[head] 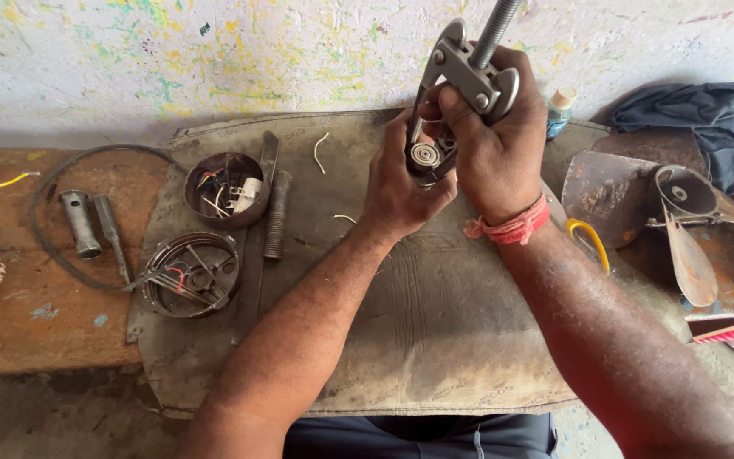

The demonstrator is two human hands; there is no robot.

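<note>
The right hand [493, 140] is closed firmly around the steel arms of a puller [469, 72], a grey metal tool with flat, riveted legs and a long threaded screw [496, 30] rising out of the top of the fist toward the wall. Just below and to the left of that grip, the left hand [397, 183] wraps around a small dark round part [425, 155], fingers curled tight, so that only its shiny ringed end face shows between the two hands; the puller's legs reach down to it, though whether they actually hook it cannot be told. A red thread band [511, 228] circles the right wrist. Under both hands lies a worn, dusty mat [435, 331] of coarse, creased material on a rough wooden bench [36, 331]. Well to the left of the grip sit a round metal cup [224, 189] holding wire scraps, a shallow ribbed round cover [192, 274], a knurled dark rod [277, 214] and a dull tube-shaped socket [81, 223]. To the right of the grip lie rusty curved metal blades [690, 246] and a crumpled dark cloth [707, 123].
</note>
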